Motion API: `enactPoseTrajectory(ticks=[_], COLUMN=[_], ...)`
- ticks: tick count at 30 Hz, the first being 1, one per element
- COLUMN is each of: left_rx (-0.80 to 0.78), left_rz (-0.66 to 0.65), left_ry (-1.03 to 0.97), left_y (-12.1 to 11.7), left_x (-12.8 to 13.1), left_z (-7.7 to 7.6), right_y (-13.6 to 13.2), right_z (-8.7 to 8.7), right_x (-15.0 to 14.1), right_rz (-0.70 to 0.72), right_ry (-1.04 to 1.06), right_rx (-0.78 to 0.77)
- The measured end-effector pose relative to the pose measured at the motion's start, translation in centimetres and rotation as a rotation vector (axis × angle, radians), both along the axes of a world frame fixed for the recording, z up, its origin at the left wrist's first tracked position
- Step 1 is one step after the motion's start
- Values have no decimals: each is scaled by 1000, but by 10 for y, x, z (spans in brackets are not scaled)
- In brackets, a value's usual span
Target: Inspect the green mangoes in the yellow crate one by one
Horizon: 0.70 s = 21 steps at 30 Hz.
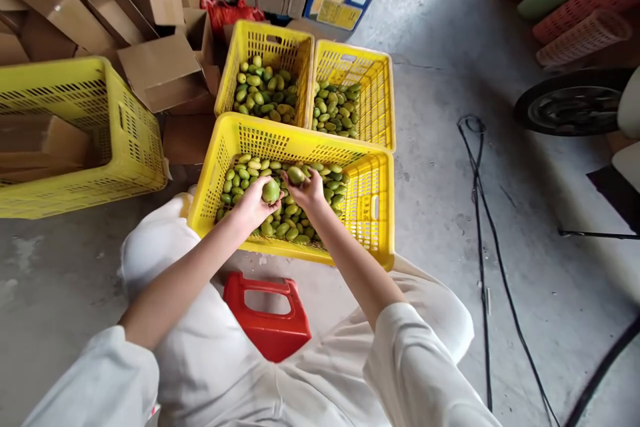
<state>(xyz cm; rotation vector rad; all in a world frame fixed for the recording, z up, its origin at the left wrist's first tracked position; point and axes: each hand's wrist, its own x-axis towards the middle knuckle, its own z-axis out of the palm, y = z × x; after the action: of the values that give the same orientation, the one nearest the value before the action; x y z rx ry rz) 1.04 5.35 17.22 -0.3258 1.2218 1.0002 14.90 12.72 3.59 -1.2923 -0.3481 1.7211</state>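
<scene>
Evidently 2 fruits are in hand. Left hand (256,205): thumb and fingers curled around 1 rounded green fruit (271,191), its glossy face turned up. Right hand (307,191): fingers closed about 1 oval fruit (296,176), duller, olive-green. Both fruits held just above the heap (292,234) inside the front yellow crate (373,193), near each other but apart.

Heap: smooth, plump ovals, mostly green, some yellowish; too many overlap for a sure count. It lies left and middle; toward the right end a strip of mesh shows between fruit and wall.

Edges: near rim passes under both forearms, close to the knees. Rear left crate (250,33) and rear right crate (377,93) stand side by side, close behind the far rim, each with more fruit. Left of the knee, a yellow-green crate (137,147) holds cardboard; folded cartons (160,73) crowd behind it. Right side, grey concrete floor (425,200) runs from the crate wall to a black cable (475,183).

Count: 3 fruit crates, 1 cardboard crate, 1 red plastic piece (273,333) with a handle-like opening, between the legs.
</scene>
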Motion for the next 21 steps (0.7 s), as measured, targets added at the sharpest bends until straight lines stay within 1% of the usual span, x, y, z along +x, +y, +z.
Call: enactPoseTrajectory(ticks=[2, 3, 4, 5, 6, 7, 8, 9, 10, 11, 12, 13, 14, 16, 17, 18, 20, 21], left_rx=[-16, -30, -42, -51, -56, -57, -59, -62, -64, -65, -64, -60, -54, -43, -45, -54, -92, -115], left_rz=[17, 27, 38, 50, 58, 65, 69, 69, 64, 60, 55, 49, 43, 28, 20, 13, -1, -11], left_ry=[19, 28, 33, 32, 25, 17, 11, 7, 7, 7, 6, 5, 4, 5, 10, 19, 45, 57], left_y=[0, 1, 2, 4, 5, 7, 8, 9, 9, 9, 9, 8, 7, 5, 3, 1, -4, -8], left_x=[-3, -4, -5, -5, -5, -5, -5, -4, -4, -3, -2, -1, -1, 1, 2, 3, 7, 10], left_z=[-4, -5, -7, -8, -9, -10, -10, -9, -8, -7, -5, -3, -2, -1, -2, -4, -10, -14], right_y=[49, 70, 87, 99, 104, 103, 96, 82, 64, 43, 19, -6, -32, -81, -104, -125, -157, -168], right_z=[25, 41, 56, 70, 82, 90, 93, 91, 84, 73, 59, 44, 28, 2, -9, -17, -29, -35], right_x=[-22, -31, -38, -43, -45, -45, -41, -35, -26, -14, 0, 17, 34, 67, 81, 92, 105, 107], right_rz=[-24, -31, -28, -29, -41, -51, -58, -59, -47, -32, -35, -21, 20, 180, 186, 178, 183, 260], right_ry=[82, 133, 176, 203, 212, 220, 228, 233, 232, 209, 139, 19, -165, -697, -803, -857, -953, -1080], right_rx=[-33, -3, 70, 152, 207, 250, 280, 286, 273, 252, 215, 172, 138, 77, 46, 27, 21, 75])
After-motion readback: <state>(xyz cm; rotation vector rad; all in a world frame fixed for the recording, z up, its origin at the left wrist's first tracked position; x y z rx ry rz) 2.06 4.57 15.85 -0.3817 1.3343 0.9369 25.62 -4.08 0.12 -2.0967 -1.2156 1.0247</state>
